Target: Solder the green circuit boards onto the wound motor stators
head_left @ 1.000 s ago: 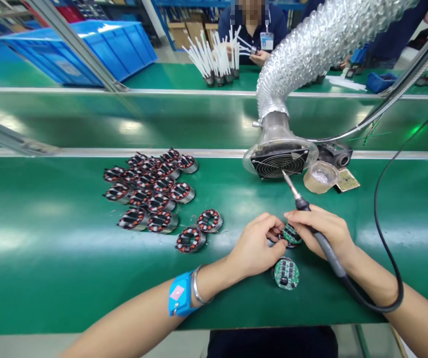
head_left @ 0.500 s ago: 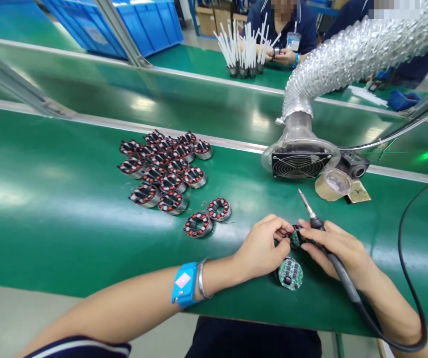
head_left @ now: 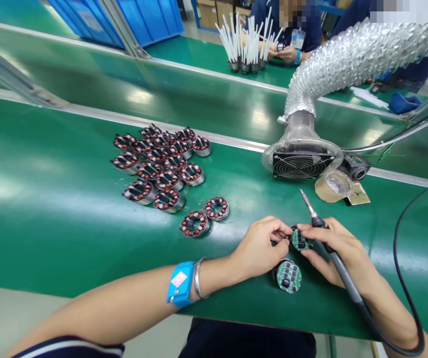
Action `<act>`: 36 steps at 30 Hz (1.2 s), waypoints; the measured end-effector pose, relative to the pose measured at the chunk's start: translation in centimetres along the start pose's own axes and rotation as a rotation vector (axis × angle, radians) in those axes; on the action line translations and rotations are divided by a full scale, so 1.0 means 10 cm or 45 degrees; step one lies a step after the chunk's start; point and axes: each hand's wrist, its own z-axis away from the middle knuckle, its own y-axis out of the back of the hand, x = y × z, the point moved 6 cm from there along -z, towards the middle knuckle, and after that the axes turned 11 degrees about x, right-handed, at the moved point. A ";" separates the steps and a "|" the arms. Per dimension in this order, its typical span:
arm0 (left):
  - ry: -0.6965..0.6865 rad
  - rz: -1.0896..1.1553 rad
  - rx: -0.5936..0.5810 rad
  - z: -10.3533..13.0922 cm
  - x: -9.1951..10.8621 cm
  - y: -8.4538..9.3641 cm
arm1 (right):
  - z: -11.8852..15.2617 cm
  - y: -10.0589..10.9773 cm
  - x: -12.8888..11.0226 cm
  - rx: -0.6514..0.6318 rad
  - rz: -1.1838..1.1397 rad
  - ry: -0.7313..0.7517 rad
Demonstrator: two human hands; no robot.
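My left hand [head_left: 264,246] pinches the left edge of a motor stator that carries a round green circuit board [head_left: 300,240]. My right hand [head_left: 339,248] holds a soldering iron [head_left: 339,268], its metal tip pointing up and away to the left, while the fingers of the same hand touch the right side of that board. Just below, nearer to me, a second round board [head_left: 289,276] sits on another stator, its black chips facing up. A blue wrist strap [head_left: 181,284] and a metal bangle are on my left wrist.
Several wound stators [head_left: 167,179] stand grouped at the left, two of them [head_left: 194,223] nearer my left hand. A fume fan [head_left: 303,165] on a silver duct [head_left: 333,69] stands behind, beside a round tub [head_left: 333,186]. Across the bench, a person's hands [head_left: 287,53] hold a part near white sticks.
The board between my hands now shows more of its face, and my right fingers are slightly more spread. The view has shifted a little. Across the bench, the person has leaned slightly.
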 end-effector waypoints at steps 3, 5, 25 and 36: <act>-0.010 -0.012 -0.008 0.00 0.00 0.00 | -0.02 -0.01 0.00 -0.031 -0.027 -0.032; -0.020 -0.025 -0.008 0.01 0.01 0.01 | -0.03 -0.03 0.02 -0.062 -0.062 -0.055; -0.784 -0.527 -0.222 0.02 0.37 0.03 | 0.01 -0.07 0.10 -0.046 -0.165 -0.195; -0.845 -0.973 -0.330 0.02 0.45 -0.06 | 0.16 -0.20 0.35 0.082 -0.353 -0.398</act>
